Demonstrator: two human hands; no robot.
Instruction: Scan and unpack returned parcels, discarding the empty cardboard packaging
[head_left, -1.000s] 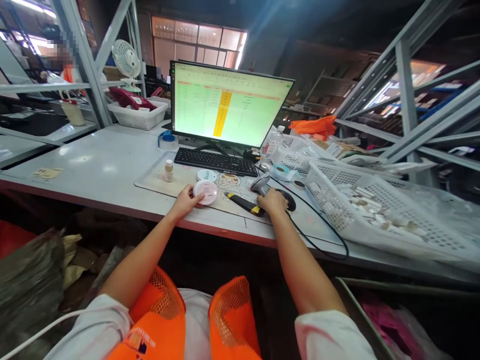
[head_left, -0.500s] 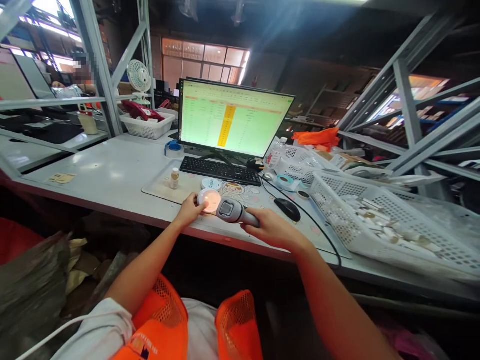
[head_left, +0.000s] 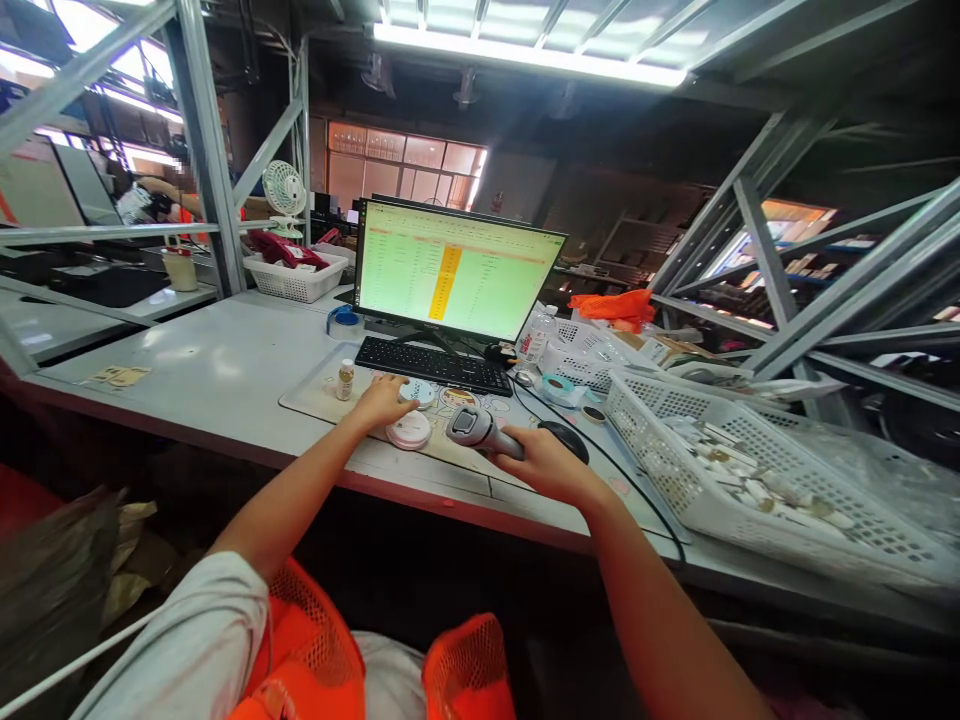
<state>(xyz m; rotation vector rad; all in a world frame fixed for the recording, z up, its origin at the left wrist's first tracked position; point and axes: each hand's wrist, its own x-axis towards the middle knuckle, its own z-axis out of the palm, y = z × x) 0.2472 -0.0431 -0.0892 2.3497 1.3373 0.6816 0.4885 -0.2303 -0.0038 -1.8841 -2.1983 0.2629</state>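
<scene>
The white basket (head_left: 750,470) of small packs is the biggest hazard: it sits to the right of the keyboard (head_left: 435,364), tilted, with its near edge close to the table's front edge (head_left: 225,452). If your right forearm swings out, I judge it could shove the basket and spill the packs.

The monitor (head_left: 456,272) stands just behind the keyboard. You need its sheet readable, so a lifted scanner held high between you and the screen could hide the row you are checking.

The scanner cable (head_left: 637,470) runs from in front of the keyboard's right end toward the table edge, past the black mouse (head_left: 564,440). A quick pull could drag the mouse or snag the basket's corner.

Your right hand (head_left: 546,468) is wrapped around the handle of the barcode scanner (head_left: 474,428), fingers closed on it, its head aimed left toward the round pink case (head_left: 409,431). That case lies flat on the desk mat (head_left: 315,392), just in front of the keyboard's middle. Your left hand (head_left: 384,400) rests spread and flat beside it, over a second round case (head_left: 417,392); I cannot tell whether it grips anything. With the pink case unheld, a nudge from the scanner head could slide it off the mat.

The small bottle (head_left: 345,379) stands upright left of the keyboard, near your left wrist, and could tip.
</scene>
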